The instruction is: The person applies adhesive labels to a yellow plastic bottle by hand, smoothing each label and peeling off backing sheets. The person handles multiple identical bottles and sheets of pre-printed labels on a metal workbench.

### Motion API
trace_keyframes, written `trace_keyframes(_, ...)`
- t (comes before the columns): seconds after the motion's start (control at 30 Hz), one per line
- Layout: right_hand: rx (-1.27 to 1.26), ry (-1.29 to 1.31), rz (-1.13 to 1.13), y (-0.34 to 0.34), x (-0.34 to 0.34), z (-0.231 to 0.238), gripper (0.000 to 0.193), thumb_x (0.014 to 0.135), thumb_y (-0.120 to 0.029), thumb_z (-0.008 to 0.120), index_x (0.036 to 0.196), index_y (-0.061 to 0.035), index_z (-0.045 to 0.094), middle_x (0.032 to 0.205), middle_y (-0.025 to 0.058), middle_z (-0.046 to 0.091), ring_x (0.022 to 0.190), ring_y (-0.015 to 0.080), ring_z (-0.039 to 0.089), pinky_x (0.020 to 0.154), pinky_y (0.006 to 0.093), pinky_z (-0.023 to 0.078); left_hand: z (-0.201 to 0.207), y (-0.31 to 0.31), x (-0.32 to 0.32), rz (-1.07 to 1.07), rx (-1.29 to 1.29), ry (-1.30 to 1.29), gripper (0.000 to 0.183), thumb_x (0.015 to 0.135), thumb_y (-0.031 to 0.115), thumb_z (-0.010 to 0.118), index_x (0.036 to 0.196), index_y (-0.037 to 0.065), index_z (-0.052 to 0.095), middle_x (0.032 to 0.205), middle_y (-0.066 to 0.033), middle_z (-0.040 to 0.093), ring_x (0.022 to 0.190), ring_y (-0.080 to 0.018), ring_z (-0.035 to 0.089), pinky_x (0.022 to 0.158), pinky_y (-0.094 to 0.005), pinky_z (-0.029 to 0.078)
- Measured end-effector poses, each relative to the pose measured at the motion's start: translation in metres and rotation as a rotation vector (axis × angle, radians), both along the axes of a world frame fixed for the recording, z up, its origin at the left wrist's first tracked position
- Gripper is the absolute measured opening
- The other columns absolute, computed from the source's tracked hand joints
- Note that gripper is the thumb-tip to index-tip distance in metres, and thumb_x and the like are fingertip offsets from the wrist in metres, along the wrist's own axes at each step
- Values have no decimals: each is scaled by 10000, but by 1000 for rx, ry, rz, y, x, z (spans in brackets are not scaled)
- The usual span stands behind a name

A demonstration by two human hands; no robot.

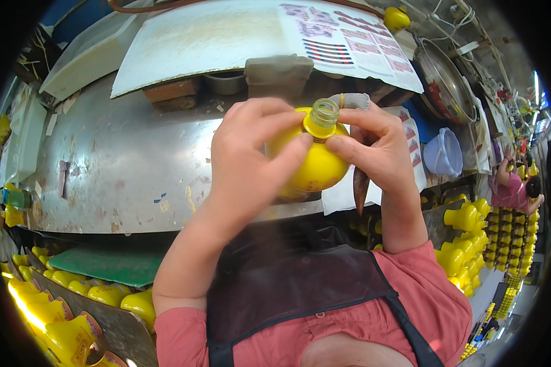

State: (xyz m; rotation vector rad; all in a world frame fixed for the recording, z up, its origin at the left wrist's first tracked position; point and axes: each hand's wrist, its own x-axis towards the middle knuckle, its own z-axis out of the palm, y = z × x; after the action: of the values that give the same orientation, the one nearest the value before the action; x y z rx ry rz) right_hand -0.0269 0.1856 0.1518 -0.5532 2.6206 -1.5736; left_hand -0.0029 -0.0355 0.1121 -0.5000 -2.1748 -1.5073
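Note:
A round, glossy yellow bottle (318, 166) with a bare, clear glass neck is upright between my hands, over the near edge of the metal table. My left hand (242, 159) lies along its left shoulder, thumb and fingers closing in near the collar; it is slightly blurred. My right hand (386, 144) presses thumb and forefinger to the collar from the other side. A grey knitted sleeve (354, 101) covers one of its fingers. Beneath the right palm a brown, pointed, horn-like piece (360, 189) sticks out; how it is held is hidden.
Ahead, a white board (208, 43) carries printed decal sheets (373, 43) at its right. A pale blue bucket (443, 153) and a metal basin (445, 79) stand right. Yellow bottles (465, 251) line both sides. Farther right is another person (514, 189).

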Motion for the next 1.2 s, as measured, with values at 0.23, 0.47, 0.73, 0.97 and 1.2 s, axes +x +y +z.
trace_keyframes(0.23, -39, -65, -10, -4, 7, 6, 316, 810, -214, 827, 1093, -79, 788, 541, -27, 560, 486, 52, 439, 924, 304, 403, -17, -5, -17, -357, 306, -248, 358, 882, 153, 695, 1214, 22, 712, 1229, -104, 642, 1180, -240, 594, 1039, -364, 443)
trace_keyframes(0.47, -29, 109, -22, -6, 14, 2, 564, 827, -172, 815, 1357, -62, 652, 706, -38, 513, 559, 11, 444, 506, 205, 354, 19, 5, -6, -133, 249, -223, 376, 970, 253, 620, 1238, 2, 700, 1240, -74, 637, 1189, -192, 572, 1075, -318, 405)
trace_keyframes(0.73, -135, 187, -20, -1, 30, -11, 586, 845, -180, 793, 1386, -47, 610, 948, 78, 627, 577, 61, 510, 526, 238, 427, 63, 28, 12, 23, -98, -208, 264, 818, 72, 816, 1055, -3, 728, 1000, -36, 691, 952, -121, 583, 914, -271, 456)
trace_keyframes(0.97, -141, 207, 40, 22, 32, -16, 544, 825, -218, 801, 1331, -76, 662, 882, 71, 603, 586, 88, 502, 560, 257, 422, 68, 14, 17, -235, 33, -322, 237, 827, -23, 748, 1042, -1, 651, 1127, -98, 708, 1126, -183, 638, 1022, -330, 472)
trace_keyframes(1.2, -98, 318, -13, 20, 39, -18, 455, 811, -238, 815, 1226, -77, 718, 799, 64, 549, 595, 117, 497, 568, 272, 407, 58, 16, 18, -114, -77, -234, 198, 822, -2, 791, 952, 14, 643, 1104, -113, 712, 1083, -181, 636, 975, -318, 468)
